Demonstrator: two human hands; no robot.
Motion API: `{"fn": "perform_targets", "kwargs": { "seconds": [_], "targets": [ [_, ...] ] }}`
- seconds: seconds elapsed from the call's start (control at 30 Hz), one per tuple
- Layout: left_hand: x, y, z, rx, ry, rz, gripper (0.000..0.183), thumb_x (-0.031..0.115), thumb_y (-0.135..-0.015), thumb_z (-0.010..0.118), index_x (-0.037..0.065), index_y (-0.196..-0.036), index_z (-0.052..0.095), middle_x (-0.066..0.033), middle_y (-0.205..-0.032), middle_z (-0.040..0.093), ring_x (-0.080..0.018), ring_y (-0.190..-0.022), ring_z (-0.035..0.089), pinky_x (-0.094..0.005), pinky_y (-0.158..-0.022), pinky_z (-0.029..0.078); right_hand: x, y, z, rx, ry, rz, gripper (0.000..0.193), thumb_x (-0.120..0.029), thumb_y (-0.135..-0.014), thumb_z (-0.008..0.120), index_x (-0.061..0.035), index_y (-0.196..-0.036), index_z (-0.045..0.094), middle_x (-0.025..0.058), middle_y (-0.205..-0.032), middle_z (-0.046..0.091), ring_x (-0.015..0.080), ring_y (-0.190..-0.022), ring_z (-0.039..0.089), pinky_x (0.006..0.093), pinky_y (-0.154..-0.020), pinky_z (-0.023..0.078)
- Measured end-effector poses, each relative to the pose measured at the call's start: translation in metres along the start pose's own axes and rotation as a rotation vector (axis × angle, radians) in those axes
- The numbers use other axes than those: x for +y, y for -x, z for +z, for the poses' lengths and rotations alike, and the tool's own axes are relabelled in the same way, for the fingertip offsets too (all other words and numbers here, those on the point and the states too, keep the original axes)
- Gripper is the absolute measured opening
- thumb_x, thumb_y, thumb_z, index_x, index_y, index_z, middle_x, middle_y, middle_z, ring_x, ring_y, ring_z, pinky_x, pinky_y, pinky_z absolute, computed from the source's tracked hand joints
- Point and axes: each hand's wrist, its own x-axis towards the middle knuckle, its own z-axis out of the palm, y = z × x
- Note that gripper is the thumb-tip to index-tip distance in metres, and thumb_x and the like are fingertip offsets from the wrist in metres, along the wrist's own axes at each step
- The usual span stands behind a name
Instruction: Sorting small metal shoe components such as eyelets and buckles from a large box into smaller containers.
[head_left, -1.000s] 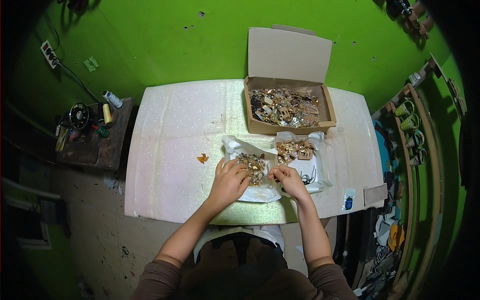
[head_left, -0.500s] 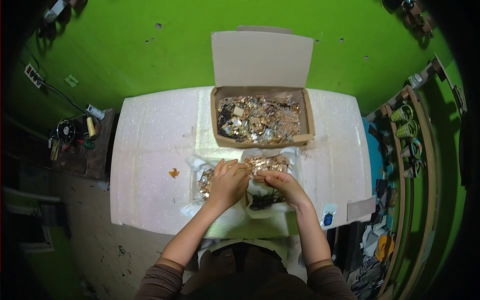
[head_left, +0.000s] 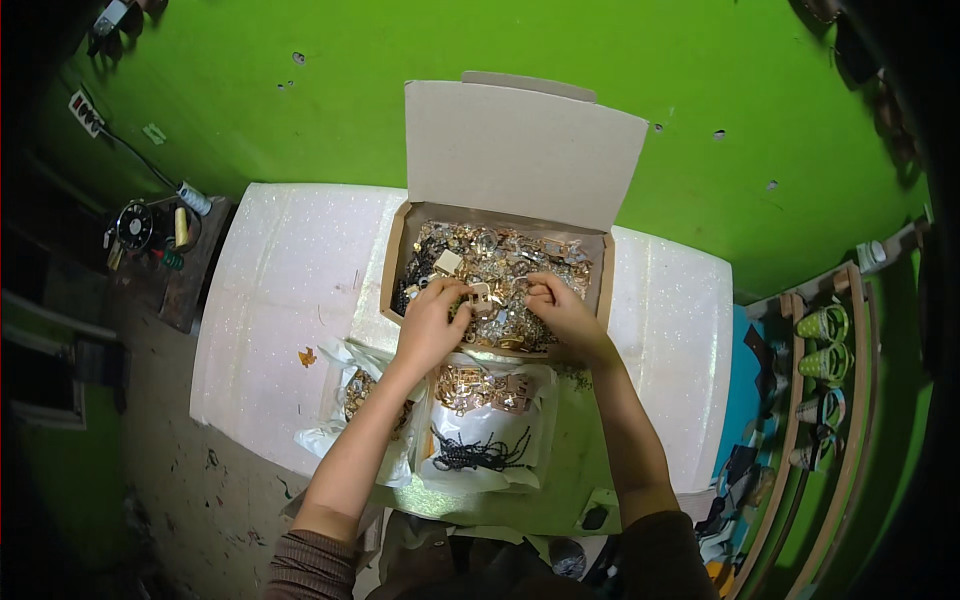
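Both hands reach into an open cardboard box point(head_left: 398, 255) filled with jumbled gold and silver-coloured metal trinkets point(head_left: 560, 258). My left hand point(head_left: 432, 322) is over the box's left half, thumb and forefinger apart, beside a small beige block point(head_left: 482, 299). Another pale block point(head_left: 448, 263) lies just beyond it. Over the middle right, my right hand point(head_left: 560, 308) has its fingers bunched together; whatever they pinch is too small to make out. Nearer me, a white-lined tray point(head_left: 540, 440) holds gold-coloured pieces point(head_left: 470, 390) and black beaded strands point(head_left: 480, 452).
Left of that tray, a second paper-lined tray point(head_left: 318, 440) is partly covered by my left forearm. An orange-brown scrap point(head_left: 307, 356) lies on the sparkly white table cover point(head_left: 270, 300). The box lid point(head_left: 520, 150) stands up at the back. A wooden rack point(head_left: 850, 400) holds green shoes on the right.
Both hands have moved away from above the small trays, forward into the cardboard box. The near trays are now more exposed. The whole view has shifted and tilted.
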Motion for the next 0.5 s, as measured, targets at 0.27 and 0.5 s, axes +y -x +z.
{"fn": "perform_targets", "kwargs": {
  "seconds": [0.27, 0.5],
  "targets": [
    [-0.004, 0.002, 0.022, 0.084, 0.199, -0.078, 0.021, 0.009, -0.079, 0.049, 0.003, -0.096, 0.059, -0.0118, -0.1, 0.054, -0.0261, -0.095, 0.052, -0.0313, -0.084, 0.039, -0.003, -0.024, 0.037, 0.103, 0.721, -0.369, 0.031, -0.02, -0.071, 0.061, -0.0051, -0.098, 0.054, 0.0122, -0.092, 0.055, 0.0268, -0.087, 0.053, 0.0391, -0.077, 0.041],
    [0.004, -0.005, 0.024, 0.134, 0.366, -0.117, 0.02, 0.006, -0.081, 0.046, 0.004, -0.093, 0.062, -0.009, -0.097, 0.056, -0.021, -0.095, 0.051, -0.0287, -0.087, 0.037, 0.004, -0.031, 0.007, 0.215, 0.717, -0.342, 0.016, -0.016, -0.072, 0.06, -0.0054, -0.084, 0.058, 0.0065, -0.074, 0.057, 0.0202, -0.068, 0.054, 0.032, -0.063, 0.043]
  ]
}}
